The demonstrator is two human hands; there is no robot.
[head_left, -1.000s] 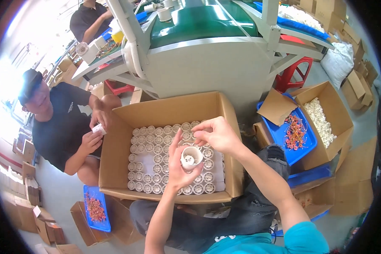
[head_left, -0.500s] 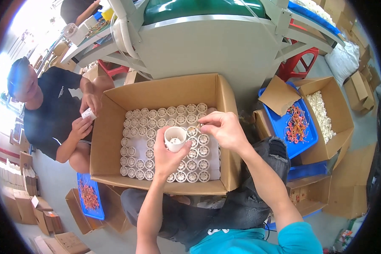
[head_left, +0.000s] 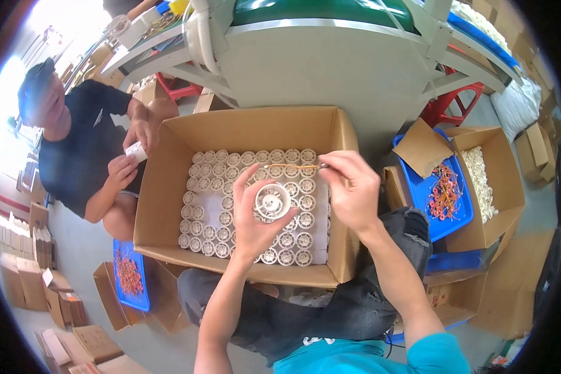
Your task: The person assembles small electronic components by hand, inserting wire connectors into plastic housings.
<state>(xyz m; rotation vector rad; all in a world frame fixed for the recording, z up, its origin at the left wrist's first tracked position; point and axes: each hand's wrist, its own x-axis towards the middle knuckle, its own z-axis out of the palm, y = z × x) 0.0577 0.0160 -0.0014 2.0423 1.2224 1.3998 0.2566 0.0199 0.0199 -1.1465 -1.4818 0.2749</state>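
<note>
My left hand (head_left: 253, 219) is closed round a white plastic cup (head_left: 287, 197), its open end turned up so that a moulded centre shows inside. Just beyond the cup, a thin orange-yellow wire (head_left: 293, 166) is stretched almost straight from side to side. Its right end, with a small dark piece on it, is pinched in my right hand (head_left: 355, 192). The wire's left end reaches my left fingertips; whether they grip it I cannot tell. Below both hands, rows of round white plastic parts (head_left: 218, 169) fill much of a large open cardboard box (head_left: 249, 126).
At the left a co-worker (head_left: 84, 146) handles a white part beside the box. Blue trays with red-orange wired pieces lie at right (head_left: 452, 221) and lower left (head_left: 144, 293). A carton of small cream pieces (head_left: 480, 181) stands far right. Beyond the box is a grey machine panel (head_left: 318, 68).
My right hand has drawn the wire out straight beyond the cup and sits a little farther right. The cup now shows more of its inside. The whole view has shifted slightly.
</note>
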